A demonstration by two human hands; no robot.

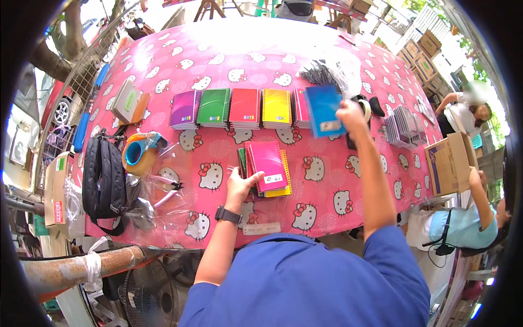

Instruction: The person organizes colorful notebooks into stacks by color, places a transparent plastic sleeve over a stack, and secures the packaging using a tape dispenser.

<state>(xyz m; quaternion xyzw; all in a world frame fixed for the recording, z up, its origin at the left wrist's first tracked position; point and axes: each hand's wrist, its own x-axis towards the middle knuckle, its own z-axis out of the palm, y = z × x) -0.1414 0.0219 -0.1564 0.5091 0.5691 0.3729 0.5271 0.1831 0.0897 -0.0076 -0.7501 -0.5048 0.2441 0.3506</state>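
Observation:
My right hand point(353, 117) grips a blue spiral notebook point(323, 109) by its right edge, above the right end of a row of notebook stacks. Lower down, my left hand point(242, 186) steadies a small pile by its left side, thumb resting on the pink notebook point(265, 161) on top. Green, red and yellow covers poke out beneath it, slightly fanned. In the row lie a purple stack point(186, 108), a green stack point(213, 107), a red stack point(244, 106), a yellow stack point(277, 106) and a pink stack point(300, 106), partly hidden by the blue notebook.
On the pink patterned table are a black bag point(103, 177), a tape roll point(139, 154), pliers point(168, 188), shrink-wrapped bundles point(404, 127) and black strips point(321, 75) beside clear plastic. At the right, one person holds a cardboard box point(451, 163); another person point(463, 114) stands beyond.

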